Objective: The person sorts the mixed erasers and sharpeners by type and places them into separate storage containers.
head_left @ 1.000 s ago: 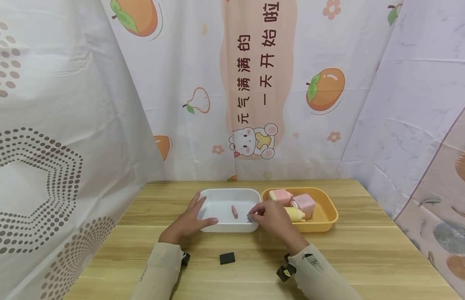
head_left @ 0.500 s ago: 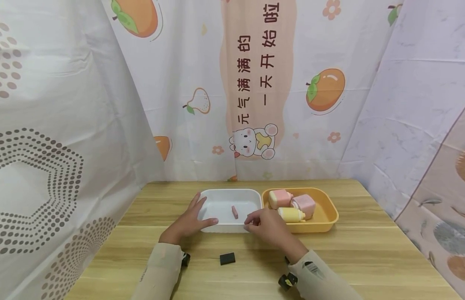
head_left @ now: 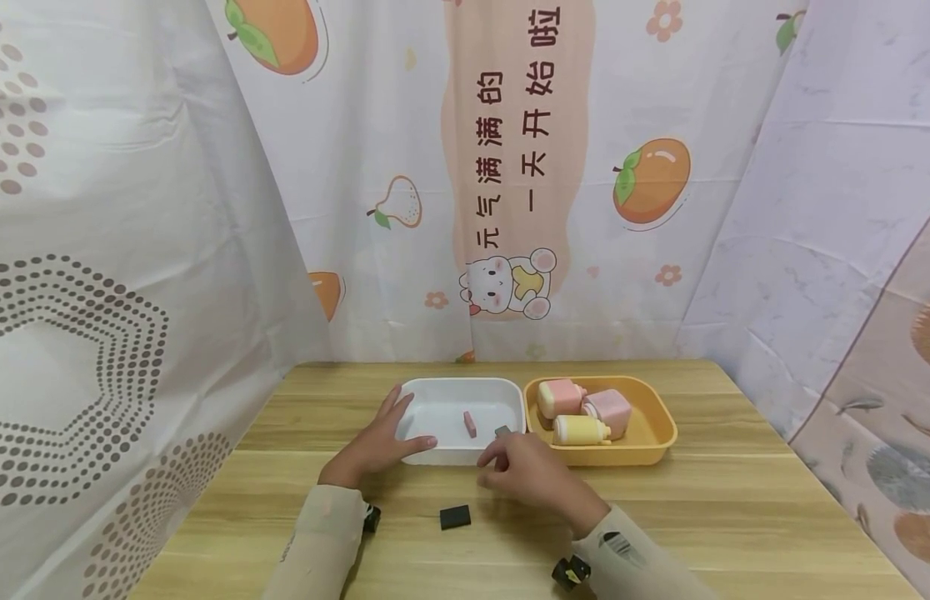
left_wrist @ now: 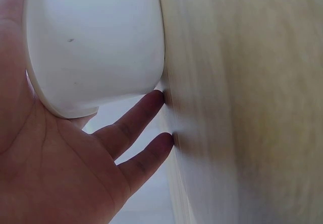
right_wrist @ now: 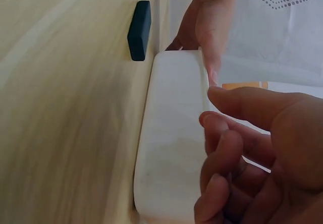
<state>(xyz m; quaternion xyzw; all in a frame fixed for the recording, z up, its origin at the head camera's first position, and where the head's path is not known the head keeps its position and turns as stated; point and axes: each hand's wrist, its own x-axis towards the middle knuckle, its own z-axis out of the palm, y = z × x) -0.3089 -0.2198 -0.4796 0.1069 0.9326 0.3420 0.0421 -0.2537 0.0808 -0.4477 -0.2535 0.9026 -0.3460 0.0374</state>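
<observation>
My left hand [head_left: 375, 448] holds the left end of the white tray [head_left: 457, 456], its thumb at the front rim and the other fingers spread around the left side. In the left wrist view, two fingertips [left_wrist: 164, 138] touch the wooden table beside the tray. Inside the tray lie a small pink block [head_left: 469, 424] and, near its right end, a small grey block [head_left: 503, 431], partly hidden. My right hand [head_left: 536, 475] is in front of the tray's right corner, fingers loosely bent, thumb apart from the index finger and nothing between them. A black rectangular block [head_left: 455, 517] lies on the table nearby.
A yellow tray [head_left: 652, 450] stands right beside the white one. It contains two pink squeeze bottles [head_left: 609, 410] and a yellow squeeze bottle [head_left: 580, 430]. Printed curtains [head_left: 405, 292] hang behind and beside the table [head_left: 345, 542].
My right hand has let go of the grey block in the white tray's right end and pulled back toward the front, over the rim. The left hand has stayed at the tray.
</observation>
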